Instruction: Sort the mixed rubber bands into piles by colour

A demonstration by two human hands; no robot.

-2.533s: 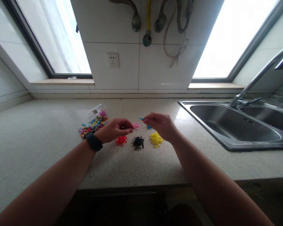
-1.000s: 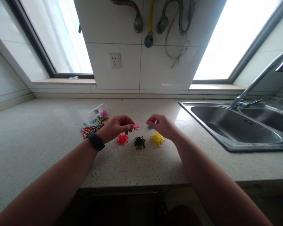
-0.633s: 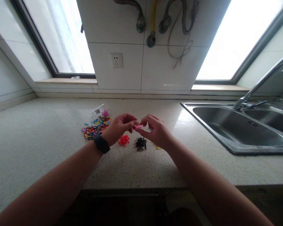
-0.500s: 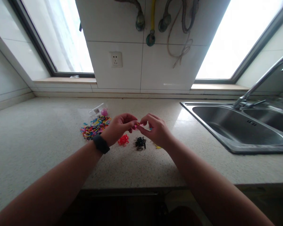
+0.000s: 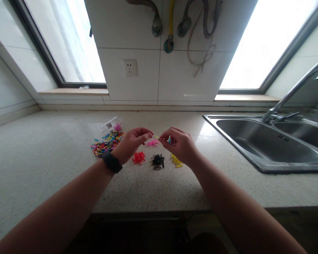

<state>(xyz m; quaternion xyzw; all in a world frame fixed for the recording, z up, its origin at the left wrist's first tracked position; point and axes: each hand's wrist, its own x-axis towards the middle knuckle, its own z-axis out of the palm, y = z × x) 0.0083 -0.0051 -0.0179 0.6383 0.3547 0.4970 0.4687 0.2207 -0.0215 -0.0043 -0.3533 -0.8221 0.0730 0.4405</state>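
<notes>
My right hand (image 5: 178,143) pinches a tiny yellow rubber band (image 5: 156,137) between thumb and forefinger. Across a small gap, my left hand (image 5: 134,141) has its thumb and fingertips pressed together; what they hold, if anything, is too small to make out. Below the fingertips lies a small heap of pink rubber bands (image 5: 153,143). Nearer to me sit a red heap (image 5: 139,158), a black heap (image 5: 158,160) and a yellow heap (image 5: 176,161). Some blue bands (image 5: 170,140) show partly behind my right fingers. A large mixed-colour pile (image 5: 104,144) lies left of my left hand, partly covered by it.
A clear plastic bag (image 5: 108,124) with a pink round item (image 5: 117,126) lies behind the mixed pile. A steel sink (image 5: 235,155) with a faucet (image 5: 288,95) is set into the speckled counter (image 5: 55,155) at right. The tiled wall has a socket (image 5: 129,67).
My hands have moved slightly apart from touching fingertips. The yellow band now shows at my right fingertips, and the pink and yellow heaps are more exposed.
</notes>
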